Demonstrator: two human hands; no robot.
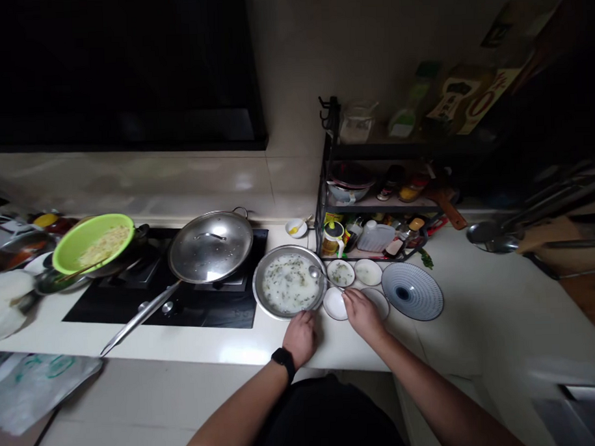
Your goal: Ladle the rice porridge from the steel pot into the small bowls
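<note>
A round steel pan (290,283) of pale rice porridge flecked with green sits on the white counter (263,344). My left hand (300,338) lies at its near rim, fingers touching the metal; whether they grip it is unclear. My right hand (363,314) shut on a metal spoon (315,271) holds the spoon's bowl over the pan's far-right rim. Below the spoon's handle lies a small white plate (335,304). A small white bowl (341,273) with porridge in it stands just beyond.
To the left, a lidded steel wok (210,247) sits on a black induction hob (158,302), beside a green bowl of noodles (93,243). A blue-striped plate (412,291) lies right of my hands, below a black rack of bottles (374,181).
</note>
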